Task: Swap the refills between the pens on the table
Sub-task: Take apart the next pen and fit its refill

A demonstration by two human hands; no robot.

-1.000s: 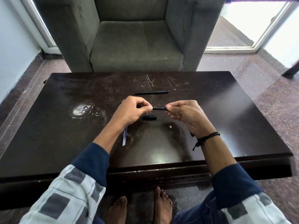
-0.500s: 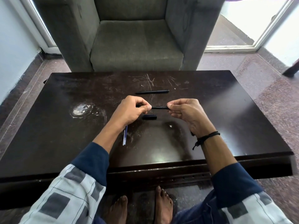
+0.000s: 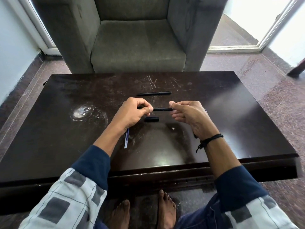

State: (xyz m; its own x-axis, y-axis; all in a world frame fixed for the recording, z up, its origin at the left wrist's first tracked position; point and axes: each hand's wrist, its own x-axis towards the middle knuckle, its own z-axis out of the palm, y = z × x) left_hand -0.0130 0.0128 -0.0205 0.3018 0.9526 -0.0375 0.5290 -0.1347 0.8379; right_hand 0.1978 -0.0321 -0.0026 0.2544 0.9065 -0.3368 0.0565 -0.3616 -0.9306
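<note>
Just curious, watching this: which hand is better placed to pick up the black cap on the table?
Probably the right hand: its fingers look loose and it sits beside the cap. The left hand is pinching the pen.

A slim black pen (image 3: 154, 93) is laid crosswise on the far middle of the table (image 3: 214, 113). A second pen (image 3: 162, 109), also black and uncapped, is held level above the table, pinched at its left end by the left hand (image 3: 132, 113). A short black cap (image 3: 151, 119) lies just below it. A thin bluish refill (image 3: 126, 138) lies beside the left forearm.
</note>
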